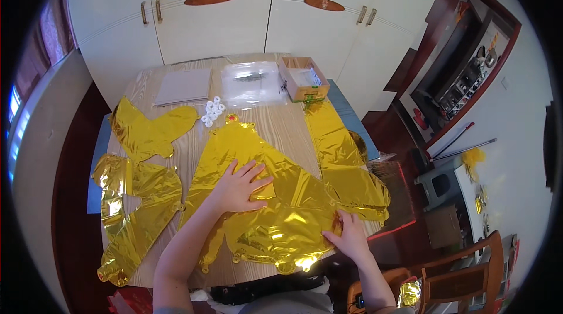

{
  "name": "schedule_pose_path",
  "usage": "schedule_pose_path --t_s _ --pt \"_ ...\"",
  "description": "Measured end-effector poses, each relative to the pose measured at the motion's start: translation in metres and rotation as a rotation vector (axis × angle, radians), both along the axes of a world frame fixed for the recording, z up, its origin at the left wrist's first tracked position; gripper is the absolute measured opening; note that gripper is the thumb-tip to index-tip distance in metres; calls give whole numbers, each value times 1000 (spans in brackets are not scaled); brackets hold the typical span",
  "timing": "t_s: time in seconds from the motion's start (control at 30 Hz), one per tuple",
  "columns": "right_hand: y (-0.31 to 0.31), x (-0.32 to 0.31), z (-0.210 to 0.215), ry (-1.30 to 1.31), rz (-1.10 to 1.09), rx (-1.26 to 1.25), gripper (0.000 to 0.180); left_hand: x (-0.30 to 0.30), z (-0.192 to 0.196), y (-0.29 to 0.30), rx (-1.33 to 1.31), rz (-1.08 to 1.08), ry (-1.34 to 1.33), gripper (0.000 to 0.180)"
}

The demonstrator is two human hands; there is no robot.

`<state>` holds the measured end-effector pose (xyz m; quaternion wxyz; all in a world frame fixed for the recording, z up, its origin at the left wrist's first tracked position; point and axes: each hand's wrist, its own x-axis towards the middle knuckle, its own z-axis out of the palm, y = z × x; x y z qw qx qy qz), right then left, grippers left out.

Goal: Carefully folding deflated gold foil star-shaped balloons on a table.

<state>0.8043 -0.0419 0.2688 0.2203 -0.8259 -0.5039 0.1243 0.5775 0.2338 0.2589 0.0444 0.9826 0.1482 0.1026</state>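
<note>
Left hand [239, 188] flat, open on gold foil balloon [275, 208]; right hand [350, 236] pinching its edge: uneven pull risks creasing or tearing the foil.

A gold foil balloon [275, 197], deflated and flat, lies spread on the wooden table. Its mirror-bright skin is creased and wrinkled, with a scalloped lower edge and a narrow upper tip ending in a small red spot well beyond the fingertips. The left hand's fingers [249, 170] lie spread flat on its middle; the right hand's fingers [340, 220] pinch its right edge, where the foil bunches just under them.
</note>
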Motion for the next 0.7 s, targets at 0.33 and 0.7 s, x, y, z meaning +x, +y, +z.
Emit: schedule_pose_path --t_s 0.33,0.7 --pt "-3 5 13 136 28 -101 37 -1 -2 1 0 4 -24 76" --pt "-7 -74 1 -111 90 245 17 -1 -4 1 13 8 30 79"
